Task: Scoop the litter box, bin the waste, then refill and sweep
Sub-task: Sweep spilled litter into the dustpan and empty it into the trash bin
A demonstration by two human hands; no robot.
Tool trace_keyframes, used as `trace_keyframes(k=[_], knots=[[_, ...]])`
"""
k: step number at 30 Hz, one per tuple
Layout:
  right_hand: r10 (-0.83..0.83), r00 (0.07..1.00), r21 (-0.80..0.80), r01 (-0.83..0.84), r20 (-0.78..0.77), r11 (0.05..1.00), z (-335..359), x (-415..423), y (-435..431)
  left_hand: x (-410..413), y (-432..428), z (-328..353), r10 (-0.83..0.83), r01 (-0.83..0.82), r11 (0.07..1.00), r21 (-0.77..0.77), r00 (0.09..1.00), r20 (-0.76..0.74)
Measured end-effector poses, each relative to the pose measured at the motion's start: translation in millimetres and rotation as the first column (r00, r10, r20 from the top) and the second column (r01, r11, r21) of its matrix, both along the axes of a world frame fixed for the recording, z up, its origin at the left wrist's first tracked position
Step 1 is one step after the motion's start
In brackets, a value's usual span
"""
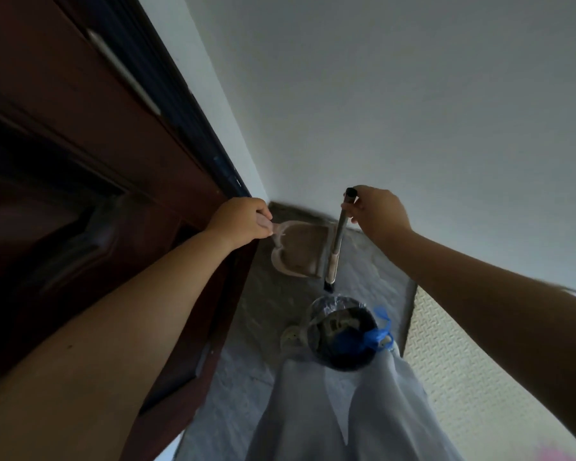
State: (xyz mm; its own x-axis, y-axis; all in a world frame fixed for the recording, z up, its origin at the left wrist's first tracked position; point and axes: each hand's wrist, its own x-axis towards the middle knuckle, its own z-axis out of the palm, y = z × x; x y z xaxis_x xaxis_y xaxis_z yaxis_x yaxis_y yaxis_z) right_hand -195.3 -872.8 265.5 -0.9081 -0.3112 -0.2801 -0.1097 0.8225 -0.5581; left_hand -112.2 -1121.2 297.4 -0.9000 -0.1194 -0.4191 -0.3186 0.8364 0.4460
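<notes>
My left hand (243, 224) grips the handle of a beige dustpan (300, 252), held above the grey floor in the corner. My right hand (378, 212) holds the top of a metal broom handle (338, 234), which hangs almost upright beside the dustpan's right edge; its dark head (329, 286) points down. Below them stands a small round bin (345, 334) lined with a clear bag with blue ties, with dark and blue waste inside. The litter box is out of view.
A dark brown wooden door (90, 194) fills the left side. White walls (413, 94) meet in the corner ahead. A textured white panel (473, 377) stands at the right. My light trousers (340, 414) show at the bottom, right behind the bin.
</notes>
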Motion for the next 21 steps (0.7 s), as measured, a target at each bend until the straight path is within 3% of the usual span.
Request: trace_keyframes(k=[10, 21], knots=[[0.023, 0.999, 0.123, -0.026, 0.028, 0.992, -26.1, -10.7, -58.2, -37.1, -33.5, -38.3, -0.11, 0.097, 0.992, -0.083, 0.98, -0.168], [0.13, 0.991, 0.103, -0.131, 0.021, 0.986, -28.5, -9.5, -119.3, -45.8, -50.5, -44.7, -0.104, 0.082, 0.993, -0.081, 0.942, -0.32]])
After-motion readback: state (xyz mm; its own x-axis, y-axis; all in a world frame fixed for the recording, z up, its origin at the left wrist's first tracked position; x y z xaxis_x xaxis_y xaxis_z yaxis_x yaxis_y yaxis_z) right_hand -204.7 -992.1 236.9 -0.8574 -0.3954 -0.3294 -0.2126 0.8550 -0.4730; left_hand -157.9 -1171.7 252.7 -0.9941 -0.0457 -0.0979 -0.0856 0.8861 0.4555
